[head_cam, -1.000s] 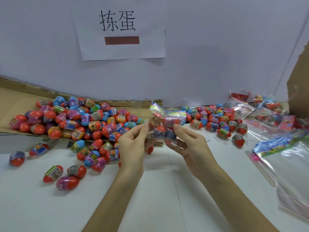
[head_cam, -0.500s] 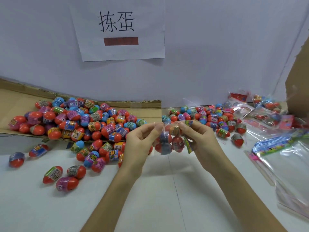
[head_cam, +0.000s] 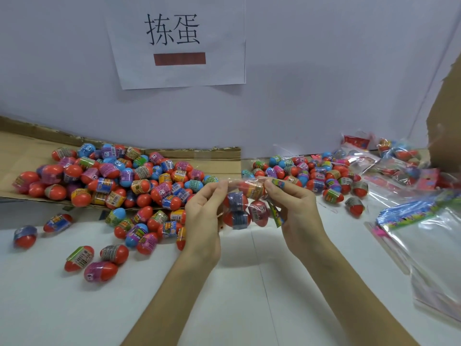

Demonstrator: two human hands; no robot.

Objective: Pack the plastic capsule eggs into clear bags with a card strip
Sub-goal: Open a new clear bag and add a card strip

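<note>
Just above the white worktop (head_cam: 224,295), in the head view, the left hand (head_cam: 203,216) and right hand (head_cam: 296,213) hold up a small clear plastic bag (head_cam: 245,208) between them. Each grip is a pinch, thumb and forefinger closed on the bag's top edge, the other fingers loosely curled. Several red capsule eggs with printed bands hang inside the bag, and a colourful printed card strip (head_cam: 275,211) runs down its right side, against the right palm. To the far left, a big heap of loose red, blue and purple capsule eggs (head_cam: 119,176) lies on a flattened brown cardboard sheet (head_cam: 15,151) and spills onto the worktop. A smaller heap of eggs (head_cam: 311,173) sits far right of the hands. A stack of empty clear bags (head_cam: 429,236) lies at the right edge, with filled bags (head_cam: 394,156) beyond it. A white paper sign (head_cam: 179,41) hangs on the wall.
</note>
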